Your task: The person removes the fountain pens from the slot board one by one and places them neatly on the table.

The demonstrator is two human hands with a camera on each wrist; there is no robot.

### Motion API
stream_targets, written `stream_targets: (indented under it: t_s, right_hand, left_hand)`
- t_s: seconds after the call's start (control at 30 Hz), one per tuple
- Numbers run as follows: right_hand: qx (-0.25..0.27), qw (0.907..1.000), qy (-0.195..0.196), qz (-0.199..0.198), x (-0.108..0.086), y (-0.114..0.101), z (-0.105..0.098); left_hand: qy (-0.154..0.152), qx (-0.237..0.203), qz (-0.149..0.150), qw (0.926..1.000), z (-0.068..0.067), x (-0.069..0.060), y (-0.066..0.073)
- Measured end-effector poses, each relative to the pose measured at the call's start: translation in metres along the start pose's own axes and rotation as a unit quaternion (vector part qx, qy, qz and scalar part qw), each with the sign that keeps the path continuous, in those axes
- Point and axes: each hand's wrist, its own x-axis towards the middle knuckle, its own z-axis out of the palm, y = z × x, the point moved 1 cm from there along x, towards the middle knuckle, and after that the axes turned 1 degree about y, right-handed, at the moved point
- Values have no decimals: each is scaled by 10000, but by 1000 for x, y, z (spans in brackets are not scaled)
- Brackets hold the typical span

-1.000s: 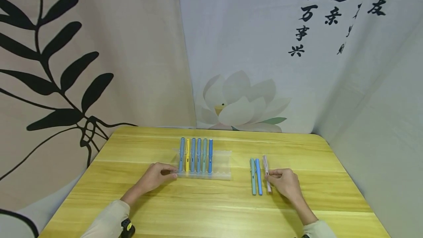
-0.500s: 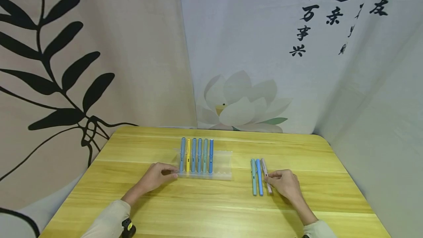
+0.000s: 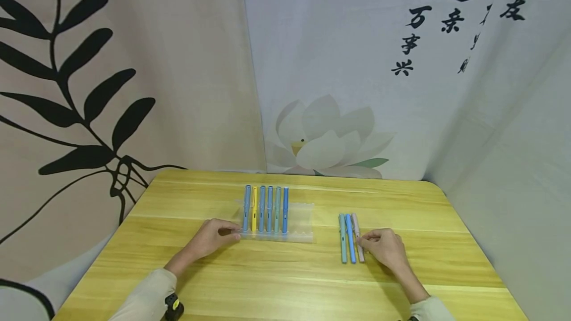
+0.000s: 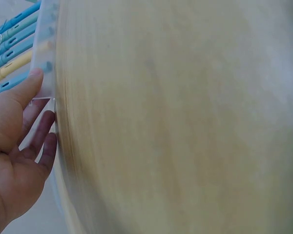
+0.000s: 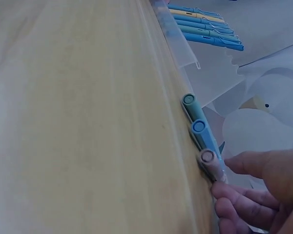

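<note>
My left hand (image 3: 217, 235) pinches the left end of a clear plastic pen rack (image 3: 301, 223), the thumb on its front strip in the left wrist view. Several capped pens stand side by side in the rack: blue ones, a yellow pen (image 3: 255, 209) and a green one (image 3: 278, 210). To the right, my right hand (image 3: 383, 247) holds a pale pink pen (image 3: 355, 224) between thumb and fingers, the pen lying on the table. Left of it lie a blue pen (image 3: 350, 238) and a green pen (image 3: 342, 238), nearly parallel. In the right wrist view the pink pen's end (image 5: 208, 156) shows beside the fingers.
The wooden table (image 3: 285, 281) reaches back to a hanging cloth (image 3: 339, 63) with a printed flower and writing. Another cloth with dark printed leaves hangs at the left. A stretch of table separates the rack from the loose pens.
My right hand has shifted the pink pen left and slightly toward me, straightening it until it lies close beside the blue pen. My left hand has stayed at the rack.
</note>
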Motion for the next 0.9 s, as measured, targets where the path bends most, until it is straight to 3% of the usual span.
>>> stream_targets:
  t_s: [0.23, 0.5, 0.9]
  right_hand:
    - [-84, 9983, 233, -524, 4, -5, -9]
    - [73, 9936, 149, -1114, 12, -19, -10]
    - [579, 9800, -107, -1903, 19, -53, 9]
  left_hand:
    - [-5, -11, 39, 10000, 0, 1, 2]
    - [4, -11, 11, 10000, 0, 0, 3]
    - [17, -69, 52, 10000, 0, -1, 4]
